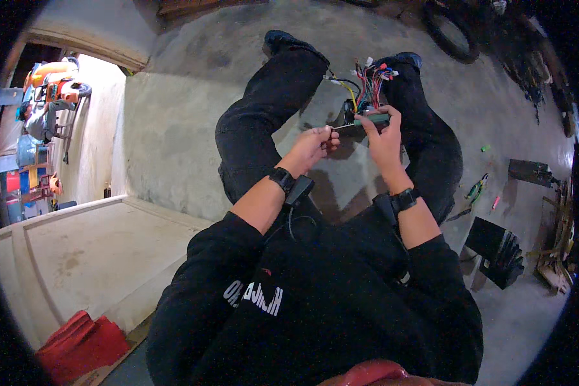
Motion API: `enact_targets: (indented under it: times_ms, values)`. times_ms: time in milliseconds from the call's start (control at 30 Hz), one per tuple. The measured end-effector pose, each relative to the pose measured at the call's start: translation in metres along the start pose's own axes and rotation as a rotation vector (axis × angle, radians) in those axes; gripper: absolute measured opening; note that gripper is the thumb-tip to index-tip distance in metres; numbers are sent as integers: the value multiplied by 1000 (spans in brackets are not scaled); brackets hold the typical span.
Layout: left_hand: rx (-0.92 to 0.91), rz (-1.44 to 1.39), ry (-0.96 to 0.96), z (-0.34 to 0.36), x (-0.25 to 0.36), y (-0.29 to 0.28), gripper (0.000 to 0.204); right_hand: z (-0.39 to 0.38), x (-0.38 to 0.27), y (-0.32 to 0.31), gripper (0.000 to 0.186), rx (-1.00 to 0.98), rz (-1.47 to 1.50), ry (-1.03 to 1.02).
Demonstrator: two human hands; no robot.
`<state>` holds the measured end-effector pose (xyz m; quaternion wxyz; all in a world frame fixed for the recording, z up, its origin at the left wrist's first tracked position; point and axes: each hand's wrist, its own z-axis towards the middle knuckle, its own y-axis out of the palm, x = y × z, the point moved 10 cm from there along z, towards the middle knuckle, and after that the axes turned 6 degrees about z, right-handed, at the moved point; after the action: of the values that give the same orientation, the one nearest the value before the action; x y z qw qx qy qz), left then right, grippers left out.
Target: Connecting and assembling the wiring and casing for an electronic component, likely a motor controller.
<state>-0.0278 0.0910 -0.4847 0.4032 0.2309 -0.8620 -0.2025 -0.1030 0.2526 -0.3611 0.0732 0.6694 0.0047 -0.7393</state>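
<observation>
My right hand (386, 138) is closed around the green handle of a screwdriver (374, 120), whose thin shaft points left. At the shaft's tip, the fingers of my left hand (314, 147) are pinched together; whatever lies between them is too small to make out. Just beyond my hands, between my legs, stands a dark box-like unit (350, 110), partly hidden by the right hand. A bundle of coloured wires (370, 83) with white and red connectors rises from it, and thicker yellow, black and blue leads (345, 83) spread to the left.
Pliers with green handles (476, 188) lie on the concrete floor to the right, near black box-shaped parts (495, 248). A tyre (450, 31) lies at the far right. On the left are a pale wooden panel (103, 238), a red cloth (83, 350) and a doorway with another person (42, 122).
</observation>
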Motion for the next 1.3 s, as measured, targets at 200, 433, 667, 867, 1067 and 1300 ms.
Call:
enact_targets:
  times_ms: [200, 433, 667, 867, 1067, 1300]
  values:
    - [3, -62, 163, 7, 13, -8, 16, -7, -5, -9, 49, 197, -67, 220]
    - [133, 38, 255, -2, 33, -11, 20, -5, 8, 7, 46, 40, 58, 205]
    - [69, -59, 179, -4, 26, -6, 25, -2, -14, 10, 45, -134, -239, -100]
    - [22, -42, 133, 1, 17, -10, 27, -2, -17, 15, 45, -187, -275, -64]
    - [31, 22, 104, -1, 20, -4, 29, 4, 1, -7, 49, -68, -256, -31]
    - [19, -95, 63, -1, 18, 1, 31, 4, 12, -15, 56, 50, -76, 175]
